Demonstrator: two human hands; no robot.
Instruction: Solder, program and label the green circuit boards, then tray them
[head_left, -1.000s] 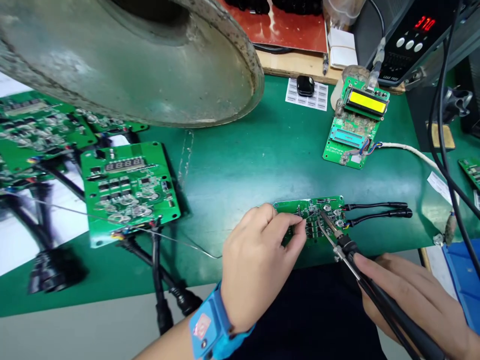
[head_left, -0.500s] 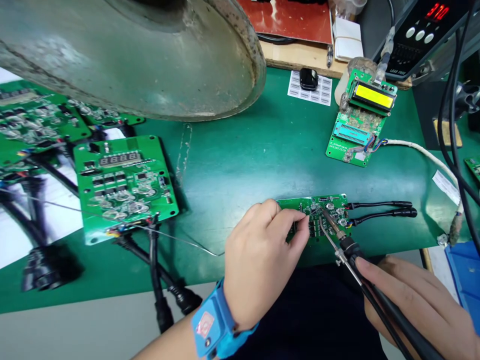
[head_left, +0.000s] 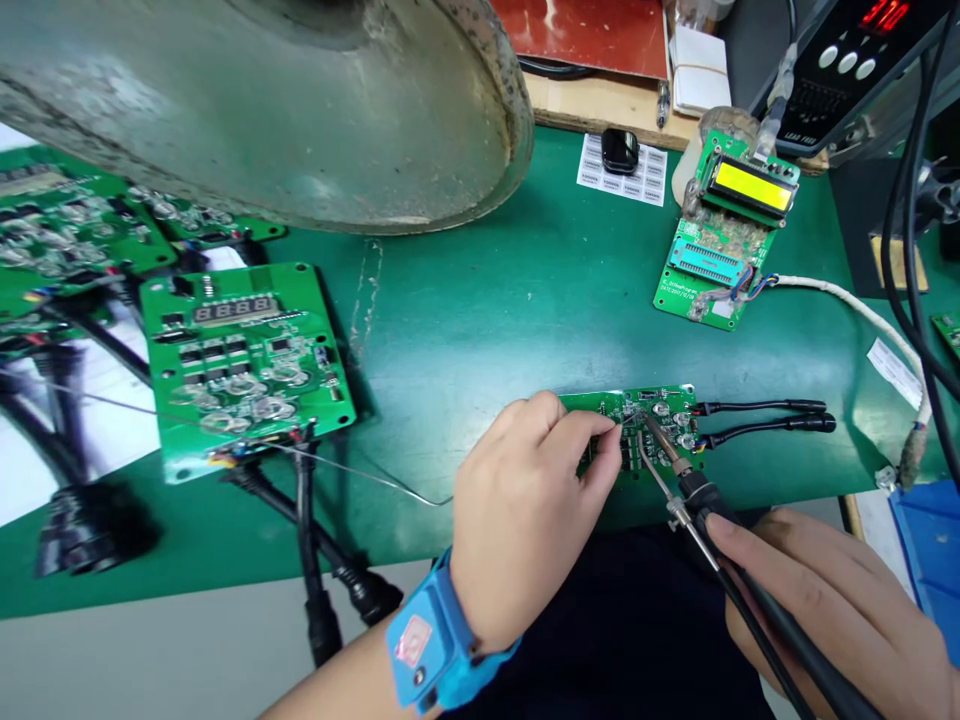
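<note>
A green circuit board (head_left: 675,400) lies near the table's front edge, with two short black cables leading off its right side. Over its left part, my left hand (head_left: 529,500) pinches a thin solder wire (head_left: 382,486) between thumb and forefinger; the wire trails off to the left. My right hand (head_left: 825,590) is closed around a soldering iron (head_left: 701,495), which has a thin metal tube clamped alongside. The iron's tip meets the board's middle, close to my left fingertips. Exact contact is too small to make out. A blue wrist strap (head_left: 439,640) circles my left wrist.
Another board (head_left: 255,370) with thick black cables sits at left, beside more boards (head_left: 67,220). A large metal lamp shade (head_left: 315,130) hangs over the back left. At back right stand a programmer board (head_left: 724,235) with a lit display and a soldering station (head_left: 847,80) reading 370.
The view has shifted slightly. Both hands, the solder wire and the soldering iron keep nearly the same place over the board.
</note>
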